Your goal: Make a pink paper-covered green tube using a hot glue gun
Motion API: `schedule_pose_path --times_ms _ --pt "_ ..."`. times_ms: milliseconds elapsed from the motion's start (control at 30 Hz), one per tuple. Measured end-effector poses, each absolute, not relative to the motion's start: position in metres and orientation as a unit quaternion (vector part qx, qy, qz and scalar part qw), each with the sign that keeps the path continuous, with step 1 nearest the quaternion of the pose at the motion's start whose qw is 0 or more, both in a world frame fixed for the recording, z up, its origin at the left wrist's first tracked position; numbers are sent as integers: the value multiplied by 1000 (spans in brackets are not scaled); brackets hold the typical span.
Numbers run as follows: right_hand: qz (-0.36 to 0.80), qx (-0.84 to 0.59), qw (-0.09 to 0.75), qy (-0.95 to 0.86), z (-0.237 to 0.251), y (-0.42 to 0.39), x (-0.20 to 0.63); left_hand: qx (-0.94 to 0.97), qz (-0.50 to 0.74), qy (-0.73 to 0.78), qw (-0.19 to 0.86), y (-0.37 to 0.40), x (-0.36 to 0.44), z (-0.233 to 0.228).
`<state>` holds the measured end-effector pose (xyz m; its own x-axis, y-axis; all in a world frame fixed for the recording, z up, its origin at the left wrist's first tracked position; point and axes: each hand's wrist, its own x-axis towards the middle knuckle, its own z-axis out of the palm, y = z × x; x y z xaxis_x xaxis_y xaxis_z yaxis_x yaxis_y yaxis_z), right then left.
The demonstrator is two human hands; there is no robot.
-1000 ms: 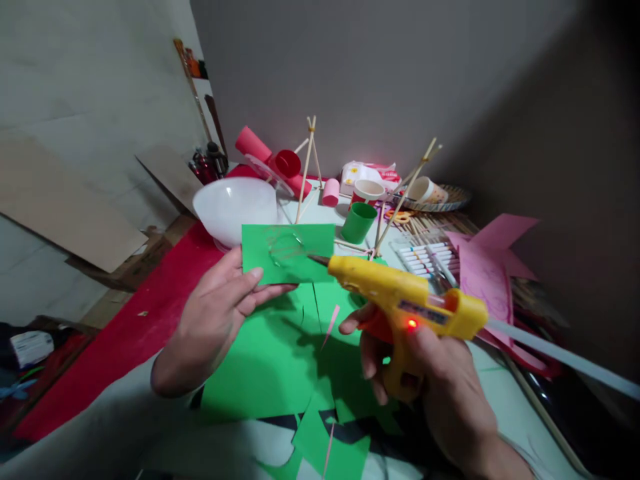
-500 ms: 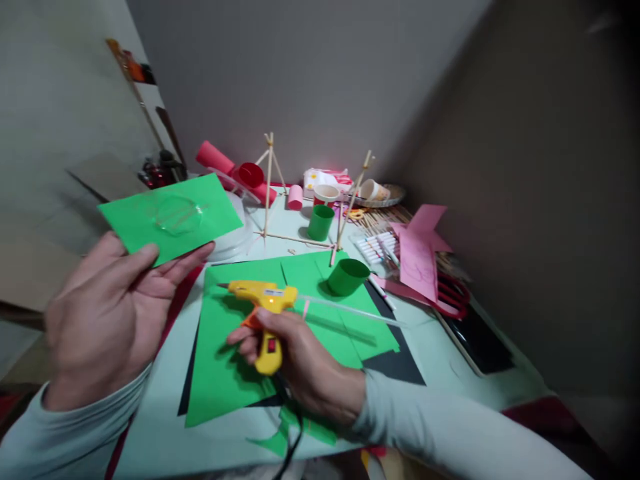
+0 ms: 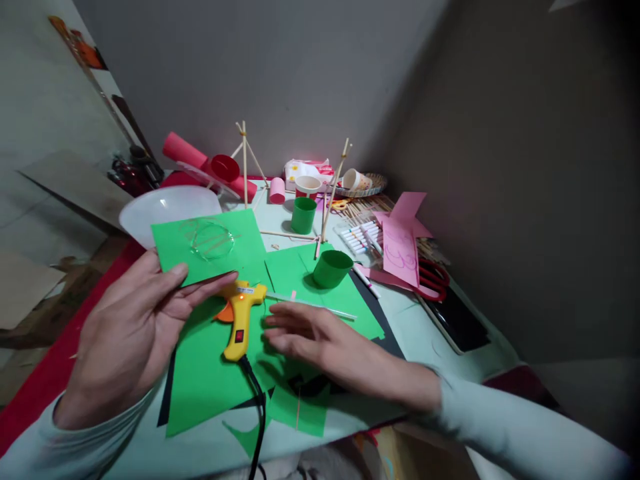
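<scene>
My left hand (image 3: 135,327) grips a green paper card (image 3: 245,243) by its near edge, thumb on top. A ring of clear, shiny glue (image 3: 213,241) marks the card's face. The yellow glue gun (image 3: 243,320) lies on green paper (image 3: 200,380), its nozzle hidden behind the card and fingers. A clear glue stick sticks out of its back. My right hand (image 3: 320,337) is just right of the glue gun, holding nothing, fingers stretched out. Beyond it a green paper tube (image 3: 333,269) stands on the green sheets.
A second green tube (image 3: 303,215) stands near stick frames (image 3: 245,167). A white bowl (image 3: 150,207) and red tubes (image 3: 185,150) are at back left. Markers (image 3: 357,237), pink paper (image 3: 400,250), red-handled scissors (image 3: 434,279) and a phone (image 3: 457,320) lie right. The glue gun's black cord (image 3: 260,407) runs off the front edge.
My right hand has let go of the glue gun, which now rests on the green paper. The left hand and card have shifted right and lower in view.
</scene>
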<state>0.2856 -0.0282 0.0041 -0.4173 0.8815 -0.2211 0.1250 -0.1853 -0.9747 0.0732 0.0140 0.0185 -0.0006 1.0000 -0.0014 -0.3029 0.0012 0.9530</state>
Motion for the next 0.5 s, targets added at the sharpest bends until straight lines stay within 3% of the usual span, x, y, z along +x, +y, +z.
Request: schedule_pose_path --times_ms 67,133,200,233,300,367,500 --pt "425 -451 295 -727 20 -35 310 408 567 417 581 13 75 18" --pt "175 -449 348 -804 29 -30 333 398 562 414 595 12 77 16" --pt "-63 -457 307 -832 28 -16 352 385 557 407 614 10 81 15" --pt "-118 -476 255 -833 23 -7 360 378 554 403 622 10 82 14" --pt "-131 -481 184 -847 8 10 372 367 551 401 633 8 84 13" --pt "-119 -480 168 -853 -6 21 380 362 540 412 639 7 84 12" --pt "-83 -447 252 -854 2 18 385 349 499 435 663 4 84 11"
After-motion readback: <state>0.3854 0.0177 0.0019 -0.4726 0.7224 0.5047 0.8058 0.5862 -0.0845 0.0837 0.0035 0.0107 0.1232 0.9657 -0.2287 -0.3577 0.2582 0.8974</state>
